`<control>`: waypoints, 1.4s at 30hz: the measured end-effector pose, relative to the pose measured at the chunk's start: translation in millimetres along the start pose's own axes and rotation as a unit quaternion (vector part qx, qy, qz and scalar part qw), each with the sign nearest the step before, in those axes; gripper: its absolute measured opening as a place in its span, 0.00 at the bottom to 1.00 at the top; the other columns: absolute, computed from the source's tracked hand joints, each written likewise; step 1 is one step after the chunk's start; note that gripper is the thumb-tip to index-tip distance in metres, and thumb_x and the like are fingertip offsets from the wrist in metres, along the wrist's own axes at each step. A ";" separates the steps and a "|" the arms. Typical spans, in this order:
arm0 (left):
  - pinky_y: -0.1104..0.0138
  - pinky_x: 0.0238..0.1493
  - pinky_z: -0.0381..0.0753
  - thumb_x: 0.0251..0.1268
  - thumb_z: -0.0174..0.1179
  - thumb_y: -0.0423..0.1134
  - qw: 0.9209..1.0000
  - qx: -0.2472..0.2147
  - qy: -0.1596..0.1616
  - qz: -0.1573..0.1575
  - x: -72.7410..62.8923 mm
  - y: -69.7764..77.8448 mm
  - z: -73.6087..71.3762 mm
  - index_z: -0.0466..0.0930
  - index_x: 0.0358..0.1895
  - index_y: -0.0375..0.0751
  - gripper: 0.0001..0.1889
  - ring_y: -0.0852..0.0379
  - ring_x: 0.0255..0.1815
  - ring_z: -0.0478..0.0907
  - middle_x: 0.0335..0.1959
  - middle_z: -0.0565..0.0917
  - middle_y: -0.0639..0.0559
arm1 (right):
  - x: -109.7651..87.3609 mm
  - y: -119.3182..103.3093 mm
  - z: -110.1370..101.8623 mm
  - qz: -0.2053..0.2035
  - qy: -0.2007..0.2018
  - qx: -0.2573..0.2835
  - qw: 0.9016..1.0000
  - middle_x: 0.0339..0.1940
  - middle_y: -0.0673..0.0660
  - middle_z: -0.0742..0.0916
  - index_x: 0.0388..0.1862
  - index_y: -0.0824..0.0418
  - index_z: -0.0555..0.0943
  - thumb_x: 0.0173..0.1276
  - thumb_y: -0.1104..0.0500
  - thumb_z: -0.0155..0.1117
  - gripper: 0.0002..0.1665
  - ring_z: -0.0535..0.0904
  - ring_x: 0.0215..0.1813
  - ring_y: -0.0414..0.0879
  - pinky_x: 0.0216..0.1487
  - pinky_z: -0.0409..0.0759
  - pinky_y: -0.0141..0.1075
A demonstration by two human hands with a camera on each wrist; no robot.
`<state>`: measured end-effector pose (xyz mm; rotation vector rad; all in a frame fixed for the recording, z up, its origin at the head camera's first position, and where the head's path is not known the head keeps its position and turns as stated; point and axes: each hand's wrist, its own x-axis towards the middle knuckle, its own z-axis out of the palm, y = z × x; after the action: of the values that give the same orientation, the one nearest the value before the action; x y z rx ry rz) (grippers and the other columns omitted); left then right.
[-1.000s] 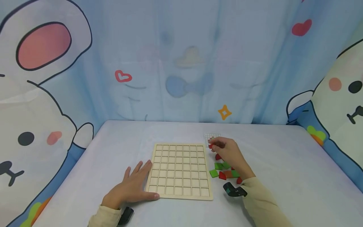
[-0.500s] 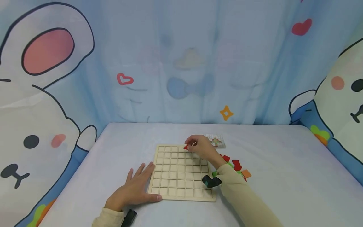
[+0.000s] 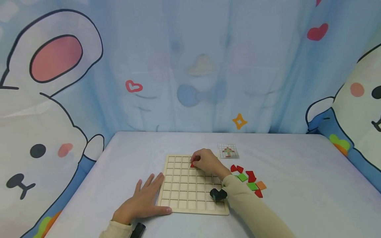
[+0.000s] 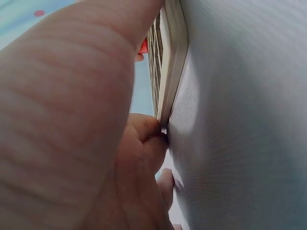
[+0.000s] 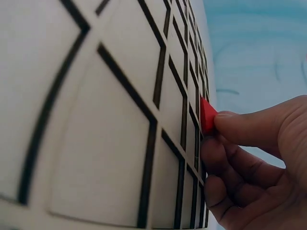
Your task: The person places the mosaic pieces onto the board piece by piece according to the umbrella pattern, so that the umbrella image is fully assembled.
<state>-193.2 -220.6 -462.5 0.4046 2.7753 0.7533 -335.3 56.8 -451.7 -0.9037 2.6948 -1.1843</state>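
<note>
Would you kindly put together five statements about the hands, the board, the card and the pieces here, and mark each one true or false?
1. The right hand pinches a red piece at the grid board. True.
2. The left hand holds a green piece. False: it touches the board's edge, with its fingers extended and no piece held.
3. The picture card lies farther from the person than the loose pieces. True.
4. All the loose pieces are red. False: green pieces and an orange piece lie among them.
5. Both sleeves are black. False: the sleeves are pale beige.
</note>
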 end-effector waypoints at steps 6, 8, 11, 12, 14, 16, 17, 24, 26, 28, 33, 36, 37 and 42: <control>0.32 0.80 0.31 0.56 0.73 0.72 1.000 0.001 0.001 -0.001 1.3 2.0 2.4 0.50 0.88 0.37 0.66 0.38 0.89 0.39 0.89 0.51 0.43 | -3.5 1.6 6.2 -0.017 0.012 -0.027 0.999 0.30 0.48 0.88 0.35 0.62 0.90 0.71 0.72 0.68 0.08 0.79 0.33 0.39 0.41 0.81 0.40; 0.32 0.79 0.31 0.56 0.74 0.72 1.000 0.001 0.001 0.001 1.7 3.0 2.8 0.50 0.88 0.37 0.66 0.37 0.88 0.40 0.89 0.51 0.43 | -5.1 1.9 7.4 -0.026 0.016 -0.032 0.999 0.29 0.48 0.87 0.34 0.62 0.90 0.70 0.73 0.68 0.09 0.79 0.32 0.39 0.40 0.81 0.39; 0.31 0.79 0.31 0.55 0.74 0.72 1.000 0.004 0.001 -0.001 2.0 4.6 3.1 0.51 0.87 0.36 0.66 0.37 0.88 0.40 0.88 0.52 0.42 | -7.9 1.6 7.9 -0.039 0.018 -0.035 0.998 0.29 0.48 0.87 0.34 0.63 0.90 0.69 0.74 0.67 0.10 0.78 0.32 0.39 0.39 0.81 0.38; 0.31 0.79 0.31 0.55 0.74 0.72 1.000 0.006 0.001 -0.001 2.0 4.8 3.2 0.51 0.87 0.36 0.66 0.37 0.88 0.40 0.88 0.52 0.42 | -8.8 1.6 7.8 -0.041 0.018 -0.036 0.998 0.29 0.48 0.87 0.34 0.62 0.89 0.69 0.74 0.67 0.10 0.78 0.31 0.39 0.38 0.80 0.38; 0.31 0.79 0.32 0.55 0.74 0.72 1.000 0.005 0.002 -0.004 1.6 5.7 3.2 0.51 0.87 0.36 0.66 0.38 0.88 0.41 0.88 0.52 0.43 | -11.1 1.1 6.9 -0.037 0.014 -0.035 0.999 0.29 0.49 0.87 0.36 0.63 0.89 0.71 0.74 0.66 0.10 0.78 0.32 0.39 0.38 0.80 0.37; 0.31 0.80 0.32 0.55 0.74 0.71 1.000 0.008 0.003 -0.004 1.4 5.9 3.1 0.51 0.87 0.36 0.66 0.38 0.88 0.41 0.88 0.52 0.43 | -13.9 -0.3 5.1 -0.027 0.007 -0.027 0.999 0.31 0.50 0.87 0.38 0.63 0.89 0.73 0.72 0.65 0.09 0.78 0.33 0.40 0.39 0.81 0.39; 0.32 0.80 0.32 0.55 0.74 0.72 1.000 0.008 0.003 -0.005 1.2 5.9 3.0 0.51 0.87 0.36 0.66 0.38 0.88 0.41 0.88 0.52 0.43 | -15.4 -1.1 3.8 -0.020 0.004 -0.022 1.000 0.33 0.50 0.88 0.40 0.63 0.89 0.74 0.71 0.65 0.08 0.79 0.34 0.40 0.41 0.81 0.39; 0.31 0.79 0.32 0.55 0.75 0.71 1.000 0.016 0.007 -0.004 0.5 6.6 2.5 0.51 0.87 0.36 0.66 0.37 0.88 0.41 0.88 0.52 0.43 | -32.9 -1.5 -16.9 0.008 0.035 0.003 0.999 0.44 0.53 0.90 0.52 0.66 0.89 0.80 0.65 0.64 0.10 0.84 0.47 0.48 0.50 0.84 0.47; 0.31 0.79 0.33 0.55 0.75 0.71 1.000 0.016 0.008 -0.002 0.8 5.9 2.7 0.51 0.87 0.36 0.66 0.37 0.88 0.41 0.88 0.53 0.43 | -40.6 1.9 -25.6 0.007 0.051 0.011 0.999 0.48 0.56 0.90 0.56 0.68 0.88 0.80 0.65 0.64 0.12 0.85 0.51 0.52 0.52 0.84 0.49; 0.31 0.79 0.33 0.55 0.75 0.71 1.000 0.018 0.008 0.000 1.0 5.2 2.5 0.51 0.87 0.36 0.66 0.37 0.88 0.41 0.88 0.52 0.42 | -49.0 5.1 -34.8 0.011 0.063 0.017 0.998 0.53 0.59 0.90 0.61 0.68 0.86 0.81 0.64 0.63 0.15 0.85 0.55 0.56 0.55 0.84 0.51; 0.30 0.79 0.32 0.57 0.75 0.70 1.000 0.012 0.002 0.004 -0.5 5.0 0.4 0.50 0.87 0.36 0.66 0.36 0.88 0.40 0.88 0.51 0.41 | -67.4 13.9 -60.4 0.023 0.083 0.013 0.996 0.63 0.66 0.87 0.68 0.70 0.82 0.84 0.63 0.60 0.20 0.84 0.61 0.61 0.60 0.84 0.55; 0.30 0.78 0.31 0.57 0.76 0.69 1.000 0.005 0.002 0.008 -1.0 5.0 -0.9 0.49 0.87 0.35 0.66 0.36 0.88 0.40 0.88 0.51 0.41 | -75.8 18.4 -77.8 0.039 0.085 0.014 0.995 0.66 0.68 0.85 0.70 0.69 0.80 0.84 0.62 0.59 0.21 0.83 0.62 0.64 0.60 0.83 0.57; 0.30 0.78 0.31 0.57 0.75 0.69 1.000 0.004 0.002 0.009 -1.2 4.7 -1.0 0.49 0.87 0.35 0.66 0.35 0.88 0.40 0.88 0.51 0.40 | -78.5 20.1 -83.7 0.042 0.084 0.012 0.995 0.67 0.68 0.84 0.70 0.69 0.80 0.84 0.61 0.59 0.22 0.83 0.62 0.64 0.60 0.83 0.58; 0.30 0.78 0.32 0.57 0.75 0.69 1.000 0.007 0.003 0.008 -2.8 3.4 -0.6 0.49 0.88 0.35 0.66 0.35 0.88 0.40 0.88 0.51 0.40 | -89.9 31.3 -108.5 0.053 0.083 0.002 0.995 0.67 0.69 0.84 0.68 0.71 0.81 0.82 0.62 0.63 0.22 0.83 0.62 0.66 0.60 0.84 0.59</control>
<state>-190.0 -219.0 -459.8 0.4271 2.7870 0.7407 -306.7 192.7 -412.5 -0.6803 2.8268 -1.2952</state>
